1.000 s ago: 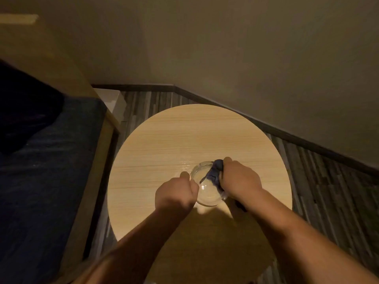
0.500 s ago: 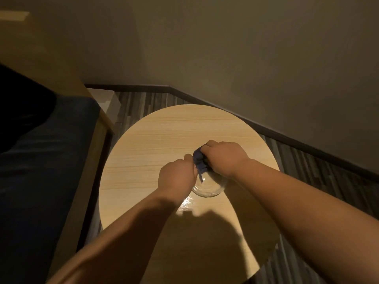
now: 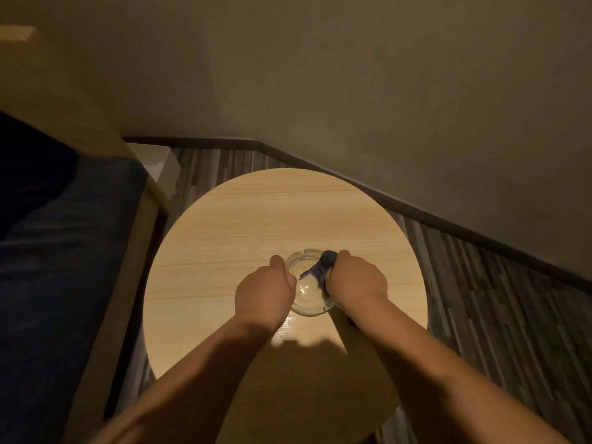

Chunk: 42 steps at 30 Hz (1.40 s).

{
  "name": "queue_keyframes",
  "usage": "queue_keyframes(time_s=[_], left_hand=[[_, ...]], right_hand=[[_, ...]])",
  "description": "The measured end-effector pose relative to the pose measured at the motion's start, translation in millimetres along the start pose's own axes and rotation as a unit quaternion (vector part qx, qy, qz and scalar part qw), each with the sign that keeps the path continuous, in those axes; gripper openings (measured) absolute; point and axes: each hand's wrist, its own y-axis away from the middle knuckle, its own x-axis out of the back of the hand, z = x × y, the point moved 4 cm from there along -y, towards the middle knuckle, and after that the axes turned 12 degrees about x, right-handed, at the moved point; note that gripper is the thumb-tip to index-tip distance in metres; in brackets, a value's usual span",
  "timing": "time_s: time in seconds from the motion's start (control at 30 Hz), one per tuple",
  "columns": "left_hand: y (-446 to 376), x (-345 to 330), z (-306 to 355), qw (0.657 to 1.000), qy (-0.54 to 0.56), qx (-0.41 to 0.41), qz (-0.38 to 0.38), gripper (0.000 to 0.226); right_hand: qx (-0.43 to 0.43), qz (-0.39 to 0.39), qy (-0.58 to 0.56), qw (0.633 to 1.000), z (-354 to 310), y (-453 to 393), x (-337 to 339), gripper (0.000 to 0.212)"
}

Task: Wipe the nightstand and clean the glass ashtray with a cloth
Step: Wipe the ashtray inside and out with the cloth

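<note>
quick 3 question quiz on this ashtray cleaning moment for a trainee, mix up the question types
1. True or false: the glass ashtray stands on the round nightstand.
2. Which hand holds the blue cloth? A) left hand B) right hand C) neither
3. Fill in: the left hand grips the ashtray's ____ side, as the person sees it.

Key
1. True; it sits on the wooden top, near the person's edge.
2. B; the right hand holds the cloth bunched and presses it into the ashtray at the rim.
3. Left; its fingers curl at the rim there, steadying the glass.
</note>
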Motion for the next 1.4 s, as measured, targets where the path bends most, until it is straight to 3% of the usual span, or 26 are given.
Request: queue_keyframes(time_s=[0.1,0.23,0.4,0.5,0.63,0.83,0.9,0.97,1.03,1.13,1.23,1.4], left_hand=[[-6,7,1,0.999,-0.023,-0.048,0.004,0.026],[-24,15,15,0.989,-0.069,-0.128,0.005,0.027],[-37,11,25,0.990,-0.084,-0.112,0.002,0.026],[-34,6,22,0.993,-0.074,-0.082,0.030,0.025],[-29,1,23,0.995,-0.072,-0.054,0.046,0.023],[-24,3,22,0.997,-0.052,-0.036,0.052,0.018],[-21,2,22,0.997,-0.047,-0.030,0.054,0.019],[-15,0,22,0.997,-0.047,-0.019,0.056,0.020],[-5,-3,19,0.998,-0.027,0.002,0.054,0.021],[6,-5,12,0.999,0.006,0.013,0.036,0.024],[3,1,9,0.999,0.000,-0.037,0.013,0.029],[-27,14,27,0.985,-0.094,-0.140,-0.034,0.026]], right_hand=[[0.070,-0.030,0.096,0.992,-4,-13,14,0.027],[0.225,-0.052,0.186,0.955,-20,-32,31,0.024],[0.320,-0.083,0.244,0.912,-34,-48,40,0.026],[0.327,-0.078,0.246,0.909,-35,-53,38,0.026],[0.290,-0.046,0.200,0.935,-27,-50,31,0.029],[0.074,0.005,0.082,0.994,2,-24,21,0.024],[0.016,0.029,0.015,0.999,11,-8,15,0.009],[-0.015,0.063,-0.038,0.997,11,5,9,0.016],[-0.024,0.072,-0.061,0.995,9,10,3,0.008],[0.006,0.038,-0.013,0.999,7,4,2,0.025],[0.049,-0.008,0.072,0.996,3,-7,13,0.029],[0.242,-0.093,0.179,0.949,-32,-29,32,0.028]])
